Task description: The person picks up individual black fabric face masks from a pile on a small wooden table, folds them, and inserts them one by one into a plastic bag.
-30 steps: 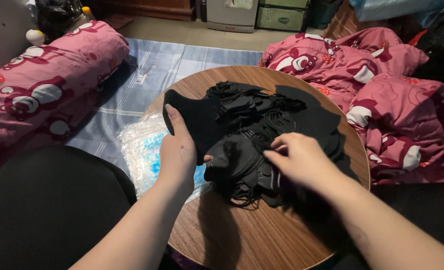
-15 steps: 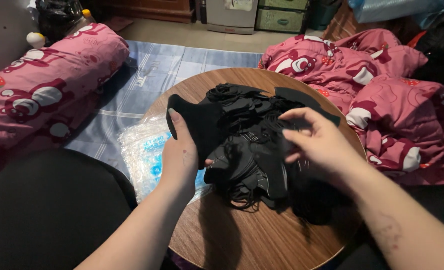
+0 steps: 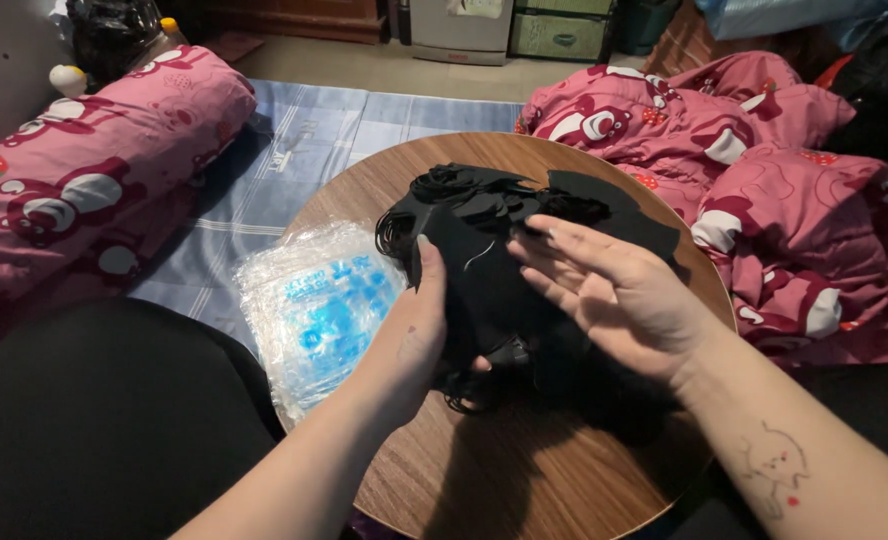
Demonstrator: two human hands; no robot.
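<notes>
plastic bag: left table edge, hanging off.
left hand: you grip the black fabric pile's left side.
pile: table centre.
right hand: open flat, on the pile.
step: likely pressing and gathering pieces; next needs a firm two-handed hold.

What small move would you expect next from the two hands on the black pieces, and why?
Probably the right hand presses down to flatten the black pile: it hovers open over it, while the left hand braces the pile's side on the round wooden table.
</notes>
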